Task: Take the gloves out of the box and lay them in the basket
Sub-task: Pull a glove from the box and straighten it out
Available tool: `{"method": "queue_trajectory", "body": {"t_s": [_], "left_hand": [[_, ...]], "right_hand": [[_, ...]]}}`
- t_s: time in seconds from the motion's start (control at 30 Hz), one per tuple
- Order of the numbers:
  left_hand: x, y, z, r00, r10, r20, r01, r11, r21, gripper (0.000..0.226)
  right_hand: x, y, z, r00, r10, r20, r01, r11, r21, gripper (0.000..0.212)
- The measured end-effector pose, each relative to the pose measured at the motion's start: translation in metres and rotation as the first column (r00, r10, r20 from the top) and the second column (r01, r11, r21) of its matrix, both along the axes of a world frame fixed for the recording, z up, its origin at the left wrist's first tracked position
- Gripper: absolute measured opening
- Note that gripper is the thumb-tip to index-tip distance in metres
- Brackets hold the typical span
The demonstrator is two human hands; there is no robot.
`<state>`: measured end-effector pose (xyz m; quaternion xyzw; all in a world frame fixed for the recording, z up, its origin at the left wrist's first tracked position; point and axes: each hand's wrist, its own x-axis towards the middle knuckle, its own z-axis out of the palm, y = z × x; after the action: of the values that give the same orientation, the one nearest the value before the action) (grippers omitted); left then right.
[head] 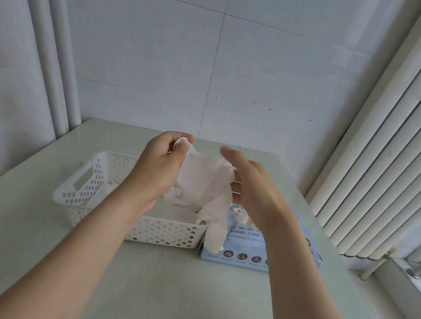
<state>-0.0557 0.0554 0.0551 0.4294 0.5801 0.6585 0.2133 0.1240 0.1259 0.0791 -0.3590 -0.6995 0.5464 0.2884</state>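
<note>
Two hands are raised over the desk point(163, 290), and one white glove point(206, 182) is held up between them. Its upper end is pinched in the grip of the left hand point(156, 169), thumb and curled fingers closed on it. From there the glove hangs down and to the right. Its fingers dangle over the near right corner of the white perforated basket point(74, 191) and in front of the light blue box point(246, 254).

The right hand point(253, 188) is spread wide, fingers stretched out and blurred, just beside the glove's right edge; contact cannot be told. The box is set just beside the basket's right end. More white gloves point(106, 187) are seen inside the basket.
</note>
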Motion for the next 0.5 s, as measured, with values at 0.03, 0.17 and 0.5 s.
{"method": "queue_trajectory", "body": {"t_s": [0.03, 0.17, 0.5], "left_hand": [[0.001, -0.001, 0.000, 1.000, -0.008, -0.023, 0.008, 1.000, -0.001, 0.021], [0.003, -0.004, 0.002, 0.997, 0.016, -0.072, -0.014, 0.999, 0.028, 0.018], [-0.002, -0.014, 0.014, 0.970, 0.204, -0.134, -0.190, 0.975, 0.114, 0.023]], "right_hand": [[-0.001, -0.002, 0.000, 0.999, 0.003, 0.037, -0.005, 0.999, 0.051, 0.043], [-0.004, -0.005, 0.000, 0.994, -0.044, 0.096, 0.025, 0.982, 0.185, 0.014], [0.001, -0.008, 0.015, 0.979, -0.169, -0.117, 0.186, 0.971, 0.150, 0.034]]}}
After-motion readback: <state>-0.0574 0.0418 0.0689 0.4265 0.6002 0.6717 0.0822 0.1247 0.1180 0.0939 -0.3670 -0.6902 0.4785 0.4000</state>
